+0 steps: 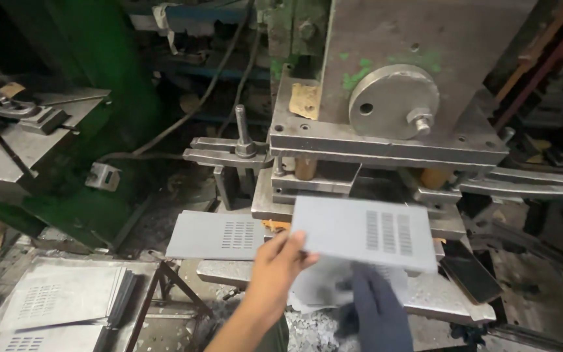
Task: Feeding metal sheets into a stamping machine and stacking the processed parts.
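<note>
L hand (281, 261) is gripping the near-left edge of a slotted grey sheet (366, 231), fingers closed on it, just in front of the press (386, 124). R gloved hand (376, 306) is hovering under sheet; fingers blurred, can't tell. Another slotted sheet (216, 234) is lying left of press.

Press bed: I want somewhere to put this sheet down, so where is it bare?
Little room. The left hand holds a slotted sheet over the bed; another sheet lies left. The bed's front edge, by the phone, is bare. The stack is full.
</note>
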